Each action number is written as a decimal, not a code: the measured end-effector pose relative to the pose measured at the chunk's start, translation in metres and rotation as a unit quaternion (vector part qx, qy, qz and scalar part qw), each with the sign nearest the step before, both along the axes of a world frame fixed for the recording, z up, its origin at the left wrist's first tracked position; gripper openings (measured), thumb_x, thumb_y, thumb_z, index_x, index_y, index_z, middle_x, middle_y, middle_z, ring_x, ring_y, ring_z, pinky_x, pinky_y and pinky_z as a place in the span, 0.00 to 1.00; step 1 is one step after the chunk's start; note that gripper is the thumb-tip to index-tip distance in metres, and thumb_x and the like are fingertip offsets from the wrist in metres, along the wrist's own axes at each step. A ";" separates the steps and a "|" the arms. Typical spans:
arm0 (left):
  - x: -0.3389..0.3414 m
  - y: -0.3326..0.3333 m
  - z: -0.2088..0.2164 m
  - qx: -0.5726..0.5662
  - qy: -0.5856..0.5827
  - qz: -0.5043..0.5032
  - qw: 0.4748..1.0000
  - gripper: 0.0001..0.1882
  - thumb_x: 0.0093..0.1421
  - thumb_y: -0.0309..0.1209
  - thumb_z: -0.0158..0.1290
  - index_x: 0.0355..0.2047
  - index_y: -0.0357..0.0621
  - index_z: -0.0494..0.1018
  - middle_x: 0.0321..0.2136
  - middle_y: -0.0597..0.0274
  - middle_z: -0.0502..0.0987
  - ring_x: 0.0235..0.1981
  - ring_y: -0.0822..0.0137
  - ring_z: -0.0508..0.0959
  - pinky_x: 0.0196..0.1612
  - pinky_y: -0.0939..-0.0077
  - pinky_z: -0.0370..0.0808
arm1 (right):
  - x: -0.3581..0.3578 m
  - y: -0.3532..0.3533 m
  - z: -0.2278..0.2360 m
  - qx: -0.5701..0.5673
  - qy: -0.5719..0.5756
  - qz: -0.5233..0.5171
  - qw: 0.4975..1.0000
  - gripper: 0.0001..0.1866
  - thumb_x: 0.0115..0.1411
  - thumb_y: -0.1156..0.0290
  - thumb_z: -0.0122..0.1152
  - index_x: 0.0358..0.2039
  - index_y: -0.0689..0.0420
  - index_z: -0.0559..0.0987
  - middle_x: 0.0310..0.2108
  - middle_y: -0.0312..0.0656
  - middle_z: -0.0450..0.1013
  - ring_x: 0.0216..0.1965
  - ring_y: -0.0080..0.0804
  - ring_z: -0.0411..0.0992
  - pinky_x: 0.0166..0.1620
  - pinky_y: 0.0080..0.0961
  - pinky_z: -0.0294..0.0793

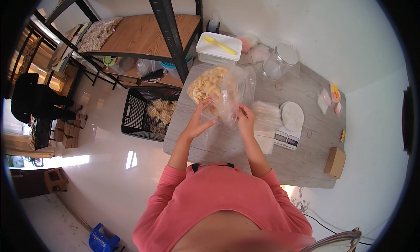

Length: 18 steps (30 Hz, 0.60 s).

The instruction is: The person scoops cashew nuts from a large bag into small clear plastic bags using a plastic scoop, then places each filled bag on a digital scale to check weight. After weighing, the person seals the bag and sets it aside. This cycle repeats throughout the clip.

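A large clear plastic bag (205,83) of pale yellow curled snacks lies on the grey wooden table, its loose mouth bunched toward me. At the front of that bag, my left hand (197,124) has its thumb and fingers apart, next to thin clear plastic. My right hand (246,120) pinches clear plastic film at the bag's near right side. Glare and overlapping film hide whether this is the big bag's mouth or a smaller bag. Just right of my right hand lie a stack of flat clear bags (264,120) and a white kitchen scale (292,120) with a round platform.
Behind are a white-lidded tub (218,47) with a yellow spoon (218,45) and a clear jar (280,61). Small packets (330,98) and a cardboard box (335,162) sit right. A black crate (144,112) holds bagged snacks beside a shelf (144,31); a person (39,99) stands far left.
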<state>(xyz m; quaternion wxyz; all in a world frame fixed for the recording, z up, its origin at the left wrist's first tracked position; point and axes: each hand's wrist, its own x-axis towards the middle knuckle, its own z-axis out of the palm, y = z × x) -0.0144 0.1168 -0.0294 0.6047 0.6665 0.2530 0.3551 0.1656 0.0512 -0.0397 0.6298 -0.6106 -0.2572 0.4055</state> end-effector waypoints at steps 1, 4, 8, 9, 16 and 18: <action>0.001 0.000 0.001 -0.010 -0.007 0.001 1.000 0.36 0.46 0.28 0.58 0.55 0.43 0.55 0.57 0.56 0.57 0.60 0.61 0.55 0.61 0.67 0.49 | 0.002 -0.001 0.000 0.003 0.050 0.000 0.999 0.12 0.59 0.74 0.51 0.42 0.64 0.75 0.28 0.36 0.73 0.24 0.20 0.69 0.27 0.16 0.68; 0.000 0.000 0.001 -0.023 0.002 0.002 1.000 0.36 0.46 0.28 0.58 0.55 0.43 0.55 0.57 0.56 0.56 0.61 0.61 0.54 0.62 0.67 0.48 | 0.002 -0.001 -0.001 0.011 0.101 0.004 0.995 0.13 0.59 0.74 0.51 0.43 0.64 0.74 0.31 0.37 0.74 0.26 0.20 0.69 0.28 0.16 0.68; -0.001 0.000 -0.004 -0.035 -0.010 0.024 0.999 0.37 0.45 0.27 0.58 0.55 0.43 0.55 0.58 0.55 0.56 0.62 0.61 0.53 0.62 0.67 0.47 | 0.002 -0.002 -0.002 0.023 0.157 -0.020 0.987 0.14 0.59 0.70 0.55 0.43 0.64 0.75 0.27 0.35 0.73 0.23 0.20 0.69 0.26 0.16 0.66; -0.001 -0.001 -0.004 -0.032 -0.023 0.024 0.999 0.37 0.45 0.27 0.58 0.55 0.43 0.55 0.58 0.55 0.56 0.62 0.60 0.53 0.62 0.67 0.47 | 0.002 -0.003 -0.001 0.031 0.165 -0.014 0.986 0.14 0.59 0.70 0.55 0.43 0.64 0.75 0.27 0.36 0.73 0.23 0.20 0.69 0.26 0.16 0.66; -0.002 -0.007 -0.004 0.033 -0.024 0.074 0.996 0.38 0.43 0.27 0.60 0.54 0.44 0.54 0.54 0.55 0.60 0.59 0.59 0.58 0.59 0.65 0.52 | 0.009 -0.011 0.006 0.048 0.194 -0.075 0.977 0.14 0.59 0.71 0.54 0.44 0.63 0.74 0.31 0.37 0.73 0.25 0.21 0.68 0.29 0.16 0.66; -0.005 -0.013 -0.002 0.045 -0.015 0.095 0.994 0.39 0.42 0.27 0.60 0.54 0.44 0.55 0.52 0.56 0.62 0.55 0.61 0.62 0.56 0.65 0.56 | 0.015 -0.017 0.006 0.056 0.184 -0.089 0.977 0.15 0.59 0.70 0.54 0.45 0.63 0.73 0.32 0.37 0.74 0.26 0.21 0.69 0.30 0.16 0.67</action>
